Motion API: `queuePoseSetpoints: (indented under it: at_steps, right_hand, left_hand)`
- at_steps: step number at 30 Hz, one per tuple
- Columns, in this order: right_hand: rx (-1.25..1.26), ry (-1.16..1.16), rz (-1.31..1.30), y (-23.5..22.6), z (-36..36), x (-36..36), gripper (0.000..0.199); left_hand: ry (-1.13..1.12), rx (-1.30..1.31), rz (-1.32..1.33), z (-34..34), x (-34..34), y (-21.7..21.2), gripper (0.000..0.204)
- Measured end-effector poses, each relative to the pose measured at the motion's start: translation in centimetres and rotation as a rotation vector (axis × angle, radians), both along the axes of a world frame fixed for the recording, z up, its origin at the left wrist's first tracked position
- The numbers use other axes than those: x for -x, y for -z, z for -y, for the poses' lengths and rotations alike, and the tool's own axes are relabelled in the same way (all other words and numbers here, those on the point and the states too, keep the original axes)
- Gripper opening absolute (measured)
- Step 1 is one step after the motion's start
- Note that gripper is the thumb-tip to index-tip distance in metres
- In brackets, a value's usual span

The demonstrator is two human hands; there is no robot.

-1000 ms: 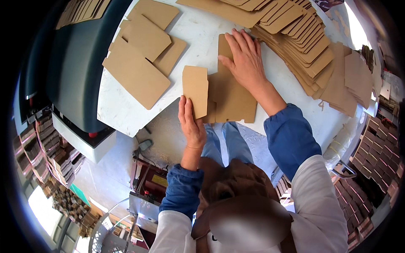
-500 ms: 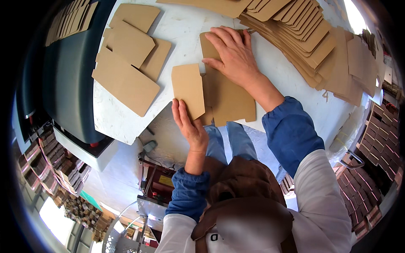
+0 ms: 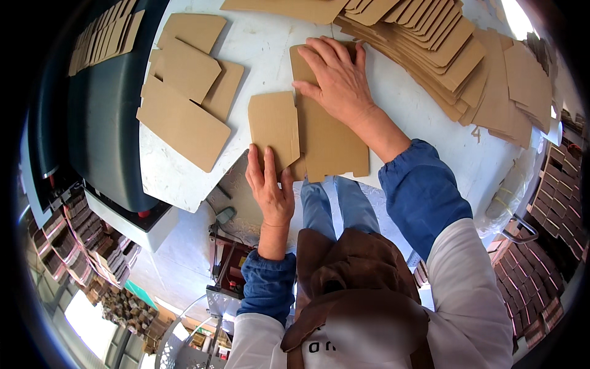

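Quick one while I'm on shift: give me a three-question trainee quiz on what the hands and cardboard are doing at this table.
1. True or false: the right hand lies flat, palm down, on the cardboard blank.
2. Which hand presses the folded flap? A) left hand B) right hand C) neither
3. Fill in: the long overlapping row of flat blanks lies on the person's ____ side of the white table.

Key: 1 true; 2 A; 3 right.
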State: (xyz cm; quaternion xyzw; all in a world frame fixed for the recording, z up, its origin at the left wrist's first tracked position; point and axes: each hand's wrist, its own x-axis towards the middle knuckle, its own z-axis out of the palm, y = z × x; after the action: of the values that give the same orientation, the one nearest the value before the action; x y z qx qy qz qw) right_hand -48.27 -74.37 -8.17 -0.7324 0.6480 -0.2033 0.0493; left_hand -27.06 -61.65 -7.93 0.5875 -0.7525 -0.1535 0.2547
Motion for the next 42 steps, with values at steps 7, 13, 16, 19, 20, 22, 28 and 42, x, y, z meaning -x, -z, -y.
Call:
queuePoseSetpoints:
  at_steps: [7,13,16,19,20,22,28,42]
  right_hand:
    - [-0.005,0.009,0.007,0.2,-0.1,-0.1,0.059]
    - [0.003,0.016,-0.010,0.3,0.0,0.0,0.058]
    - [0.028,0.019,0.003,0.6,0.0,0.1,0.058]
    - [0.009,0.023,0.015,0.6,0.1,-0.1,0.057]
    - [0.004,0.025,0.013,0.5,0.1,-0.1,0.057]
    - [-0.006,0.026,0.011,0.4,0.0,-0.2,0.056]
    - [0.023,0.037,0.006,0.4,0.1,-0.2,0.056]
    - [0.056,0.025,0.031,0.4,0.2,-0.2,0.054]
  left_hand:
    - [0.002,-0.007,0.002,0.0,-0.2,0.1,0.054]
    - [-0.056,0.012,-0.039,0.0,0.6,0.2,0.051]
    - [-0.076,0.015,-0.048,-0.1,1.0,0.4,0.052]
    - [-0.125,-0.060,-0.069,-0.3,1.3,-0.2,0.053]
    - [-0.137,-0.055,-0.088,-0.2,1.4,-0.2,0.055]
    - [-0.163,-0.046,-0.127,-0.4,1.6,-0.3,0.059]
    - [-0.272,-0.080,-0.114,-0.7,2.9,-0.9,0.064]
    - [-0.297,-0.097,-0.177,-1.4,0.3,-0.8,0.060]
